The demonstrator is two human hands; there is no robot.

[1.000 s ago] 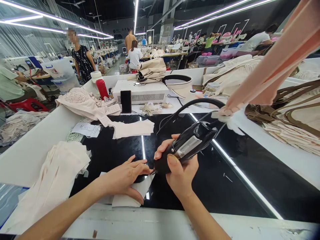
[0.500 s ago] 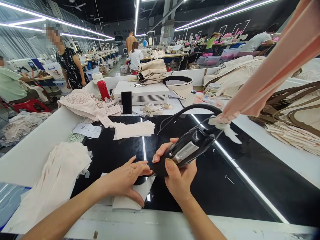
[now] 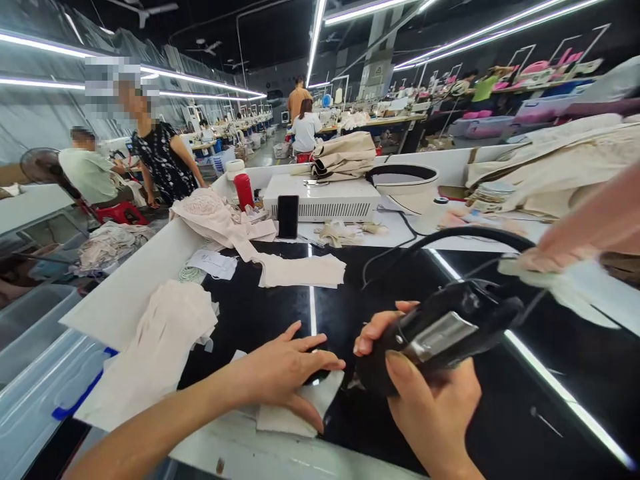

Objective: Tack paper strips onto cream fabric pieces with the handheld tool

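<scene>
Stack of cream fabric (image 3: pixel 160 347): far left on the bench (image 3: pixel 280 313), untouched. My left hand (image 3: pixel 285 370): fingers spread flat, pinning the small white fabric piece (image 3: pixel 300 410) at the near edge, same spot as a second ago. My right hand (image 3: pixel 430 407): fingers wrapped round the black handheld cutter (image 3: pixel 440 330), nose at the piece's right edge as before. Only my view has swung leftward; work is mid-cut, I judge. Blade tip hidden; cutter's cord and hanging pink cloth (image 3: pixel 590 227) blurred, cut off.

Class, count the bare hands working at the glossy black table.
2. The left hand presses a pale fabric piece flat; the right hand grips a black handheld cutting tool beside it.
</scene>
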